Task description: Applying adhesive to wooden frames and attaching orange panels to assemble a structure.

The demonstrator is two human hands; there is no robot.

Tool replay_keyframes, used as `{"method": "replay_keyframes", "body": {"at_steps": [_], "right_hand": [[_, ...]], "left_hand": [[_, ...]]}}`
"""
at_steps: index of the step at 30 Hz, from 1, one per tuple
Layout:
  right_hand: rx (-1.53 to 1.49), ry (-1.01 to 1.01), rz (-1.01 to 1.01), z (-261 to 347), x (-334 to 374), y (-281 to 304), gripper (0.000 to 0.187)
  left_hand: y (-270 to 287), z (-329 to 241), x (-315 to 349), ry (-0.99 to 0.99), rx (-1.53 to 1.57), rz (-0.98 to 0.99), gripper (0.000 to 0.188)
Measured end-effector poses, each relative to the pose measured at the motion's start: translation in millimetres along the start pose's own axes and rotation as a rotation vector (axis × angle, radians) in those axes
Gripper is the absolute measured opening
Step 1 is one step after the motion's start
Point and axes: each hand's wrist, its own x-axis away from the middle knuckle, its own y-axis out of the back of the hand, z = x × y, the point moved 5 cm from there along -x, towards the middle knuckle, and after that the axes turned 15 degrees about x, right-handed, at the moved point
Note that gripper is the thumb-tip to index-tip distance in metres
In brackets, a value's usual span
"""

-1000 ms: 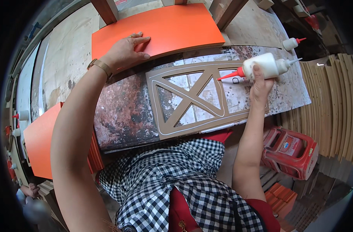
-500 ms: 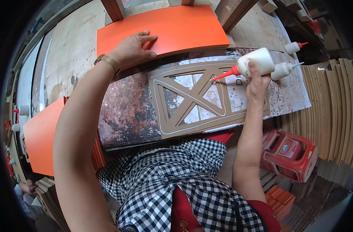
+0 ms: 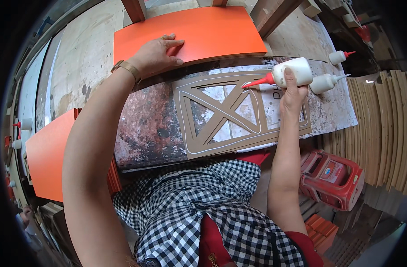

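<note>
My right hand [image 3: 295,92] grips a white glue bottle [image 3: 297,71], tilted with its red nozzle pointing left and down. The nozzle tip is at the upper part of a brown fibreboard panel [image 3: 219,143], cut out with an X shape. White glue lines run along the panel's border and diagonals. My left hand [image 3: 156,54] rests with fingers apart on the near edge of a stack of orange boards [image 3: 212,33] beyond the panel. A watch is on the left wrist. Beneath the panel lies a stained, printed sheet [image 3: 141,120].
Two more glue bottles, one red-tipped [image 3: 337,57] and one white-tipped [image 3: 321,83], lie at the right. A red plastic stool [image 3: 332,178] and stacked wooden boards [image 3: 377,129] stand beyond the table's right side. More orange boards [image 3: 47,155] are at left. Wooden posts rise behind.
My right hand has shifted the bottle slightly left, and the nozzle tip has moved up and left, with glue now at the top of the diagonal. My left hand stays on the orange stack.
</note>
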Motion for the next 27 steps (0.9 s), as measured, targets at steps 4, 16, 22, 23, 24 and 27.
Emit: {"method": "replay_keyframes", "body": {"at_steps": [4,16,22,23,24,27], "right_hand": [[0.030,0.039,0.071,10,19,-13,0.038],[0.054,-0.110,0.353,26,101,-39,0.048],[0.060,-0.145,0.470,34,148,-54,0.051],[0.052,-0.180,0.516,35,153,-55,0.051],[0.049,-0.176,0.509,35,155,-53,0.051],[-0.136,-0.295,0.338,28,154,-36,0.050]], "left_hand": [[2,-2,1,0.006,-0.002,-0.001,0.057],[1,-2,3,-0.005,0.008,-0.011,0.058],[0,0,2,-0.028,-0.001,-0.004,0.059],[0,0,1,-0.035,-0.005,-0.003,0.059],[1,-2,0,-0.041,-0.009,-0.004,0.059],[2,-5,-4,-0.030,-0.039,0.028,0.060]]}}
